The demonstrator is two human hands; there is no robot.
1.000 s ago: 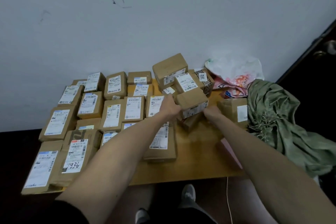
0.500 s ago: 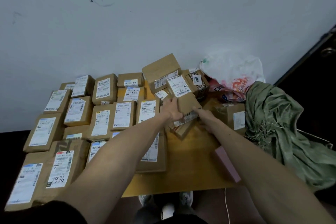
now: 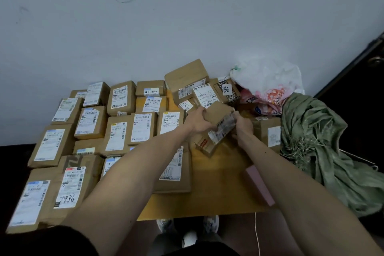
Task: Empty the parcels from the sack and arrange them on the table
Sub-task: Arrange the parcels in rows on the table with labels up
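The left grip (image 3: pixel 197 121) and right grip (image 3: pixel 242 126) both curl round one small brown parcel (image 3: pixel 219 113), holding it tilted over the back right of the worktop (image 3: pixel 216 185). The task looks mostly done: labelled rows (image 3: pixel 91 122) fill the left side. A jumbled pile (image 3: pixel 187 83) by the wall is left to arrange. The green sack (image 3: pixel 311 135) lies slumped at the right, seemingly emptied.
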